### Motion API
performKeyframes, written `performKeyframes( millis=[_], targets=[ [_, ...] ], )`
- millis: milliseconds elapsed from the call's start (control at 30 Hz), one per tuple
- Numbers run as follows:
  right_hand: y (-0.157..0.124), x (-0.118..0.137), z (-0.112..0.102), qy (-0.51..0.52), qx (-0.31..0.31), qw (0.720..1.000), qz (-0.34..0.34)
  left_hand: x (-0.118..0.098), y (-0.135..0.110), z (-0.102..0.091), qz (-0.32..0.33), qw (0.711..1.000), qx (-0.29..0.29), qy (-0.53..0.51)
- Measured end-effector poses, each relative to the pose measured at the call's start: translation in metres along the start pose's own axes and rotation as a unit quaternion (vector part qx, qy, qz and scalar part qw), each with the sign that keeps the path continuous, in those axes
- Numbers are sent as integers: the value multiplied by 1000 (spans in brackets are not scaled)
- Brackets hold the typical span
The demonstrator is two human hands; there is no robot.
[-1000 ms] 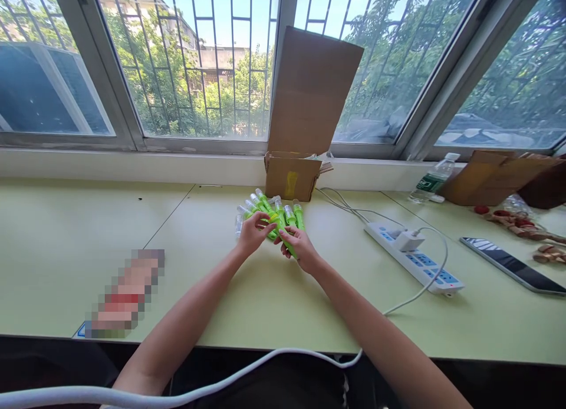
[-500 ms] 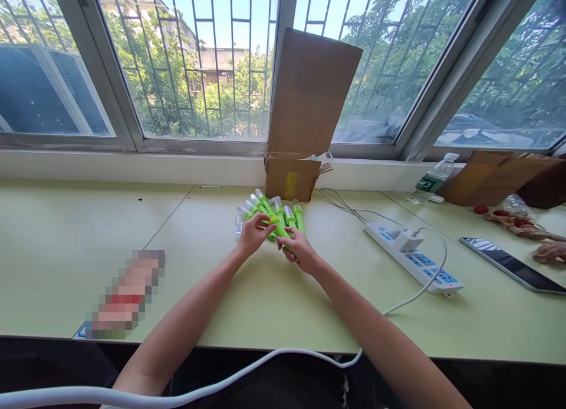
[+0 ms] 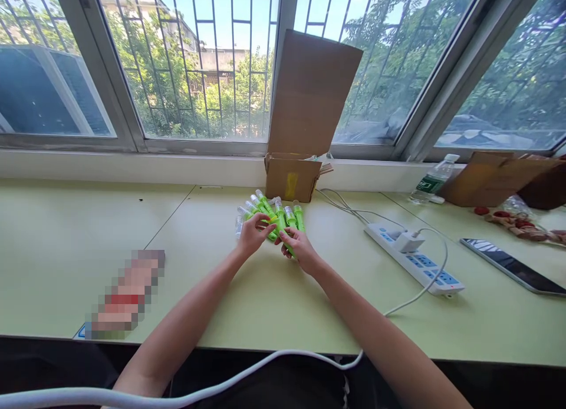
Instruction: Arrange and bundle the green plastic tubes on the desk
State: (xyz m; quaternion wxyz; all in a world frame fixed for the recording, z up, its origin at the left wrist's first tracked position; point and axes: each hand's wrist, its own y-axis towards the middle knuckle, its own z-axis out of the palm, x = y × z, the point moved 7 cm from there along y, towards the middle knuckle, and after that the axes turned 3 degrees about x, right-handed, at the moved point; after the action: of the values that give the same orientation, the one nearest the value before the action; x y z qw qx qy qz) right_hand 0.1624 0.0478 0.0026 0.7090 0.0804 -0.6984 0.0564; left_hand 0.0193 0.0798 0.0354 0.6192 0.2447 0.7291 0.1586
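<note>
Between my two hands is a green pen-like tube (image 3: 281, 223), tilted with its near end toward my right. My left hand (image 3: 253, 234) is closed in a pinch at its upper part, where a small yellow piece shows at the fingertips. My right hand (image 3: 299, 247) is closed around its lower end, and the fingers partly cover it. Just beyond and beside my hands lie several similar green tubes (image 3: 299, 215) with clear caps, fanned out on the pale green table (image 3: 283, 309). My left fingers hide part of this pile.
An open cardboard box (image 3: 289, 179) stands behind the tubes against the sill. To the right are a white power strip (image 3: 415, 259) with cables, a phone (image 3: 508, 264) and a water bottle (image 3: 433, 179). A white cable (image 3: 247, 368) crosses in front of me.
My right hand has shifted slightly and its fingers have changed their hold low on the tube. My left hand stays nearly still. A brownish shape at the far right edge has moved away.
</note>
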Motion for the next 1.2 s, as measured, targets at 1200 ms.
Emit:
performKeyframes(
  millis=[1200],
  targets=[
    [-5,6,4,-53,-2,998,-20,-2,0,0,9,1000,-1,19]
  ],
)
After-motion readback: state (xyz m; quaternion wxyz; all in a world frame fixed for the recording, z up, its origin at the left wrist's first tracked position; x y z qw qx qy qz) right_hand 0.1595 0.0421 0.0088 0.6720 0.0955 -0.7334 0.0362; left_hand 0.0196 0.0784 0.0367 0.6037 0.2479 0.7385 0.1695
